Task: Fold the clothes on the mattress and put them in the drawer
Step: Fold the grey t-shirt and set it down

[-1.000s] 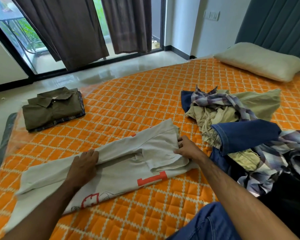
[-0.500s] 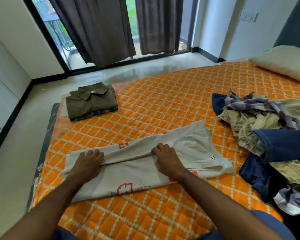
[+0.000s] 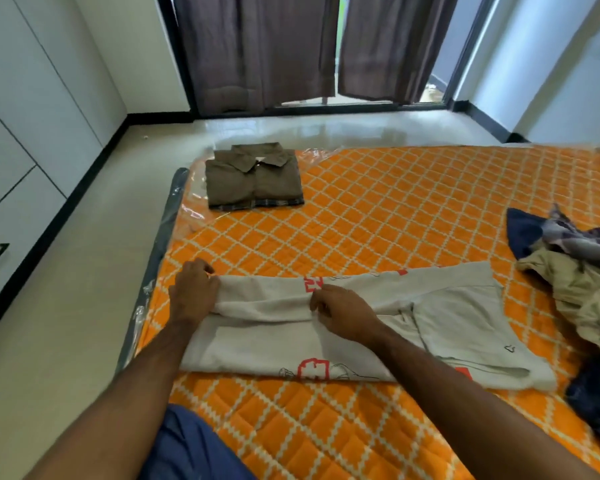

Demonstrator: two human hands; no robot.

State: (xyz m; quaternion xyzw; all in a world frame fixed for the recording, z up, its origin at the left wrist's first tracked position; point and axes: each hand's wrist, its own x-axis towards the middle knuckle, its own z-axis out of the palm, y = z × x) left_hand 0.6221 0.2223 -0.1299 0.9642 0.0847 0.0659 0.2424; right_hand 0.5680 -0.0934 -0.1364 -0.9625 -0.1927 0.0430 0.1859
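A light grey T-shirt (image 3: 458, 327) with red print lies partly folded across the near part of the orange quilted mattress (image 3: 378, 220). My left hand (image 3: 193, 294) grips the shirt's left end, fingers curled over the fabric edge. My right hand (image 3: 340, 315) pinches the folded edge near the shirt's middle. A folded olive-brown shirt (image 3: 253, 174) sits on a folded plaid garment at the mattress's far left corner. A heap of unfolded clothes (image 3: 579, 271) lies at the right edge.
White cabinet drawers (image 3: 11, 209) with a black handle line the left wall beside a strip of pale floor (image 3: 84, 306). Dark curtains (image 3: 257, 50) hang over a glass door at the back. My blue-trousered knee (image 3: 194, 448) is at the mattress's near edge.
The view swung left, bringing the drawers in and pushing the clothes heap to the right edge. Both hands shifted left along the grey shirt and now grasp its folded edge.
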